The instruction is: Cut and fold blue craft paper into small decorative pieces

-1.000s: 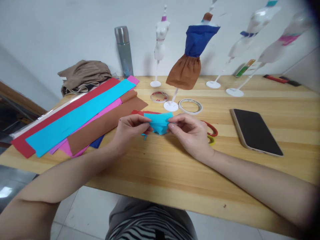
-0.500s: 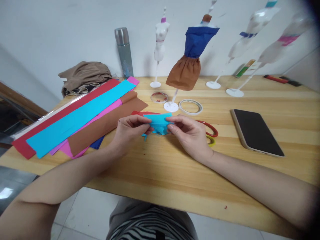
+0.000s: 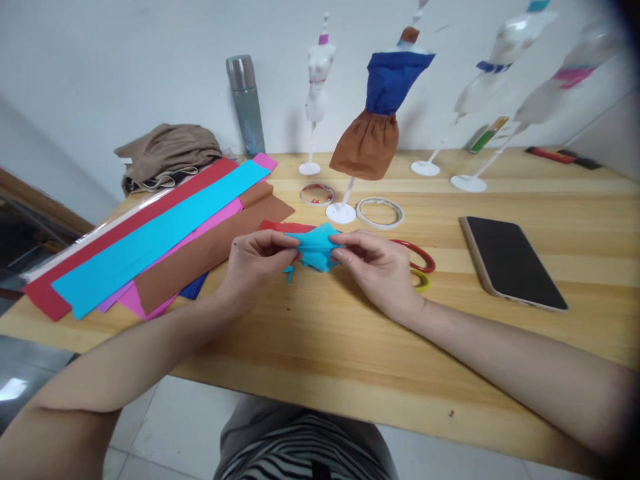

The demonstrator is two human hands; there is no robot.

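Observation:
Between my two hands is a small piece of light blue crepe paper (image 3: pixel 316 245), creased and partly folded. My left hand (image 3: pixel 257 263) pinches its left end between thumb and fingers. The right end is pinched by my right hand (image 3: pixel 380 270) in the same way. More light blue scraps lie on the table just beneath and behind it, so I cannot tell where the held piece ends. Red paper (image 3: pixel 273 227) shows behind my left fingers. Beside my right hand are scissors with red and yellow handles (image 3: pixel 420 257), their blades hidden.
Long coloured paper strips (image 3: pixel 165 240) lie at the left, near a brown cloth (image 3: pixel 170 153) and a flask (image 3: pixel 245 103). A mannequin in blue and brown paper (image 3: pixel 380 127) stands behind tape rolls (image 3: pixel 381 213), with several other mannequins (image 3: pixel 319 80) around. A phone (image 3: pixel 515 262) lies at the right.
The light blue paper's top edge was straight and flat; now it rises to a point near my right fingers, folded over. Both hands stay in nearly the same place.

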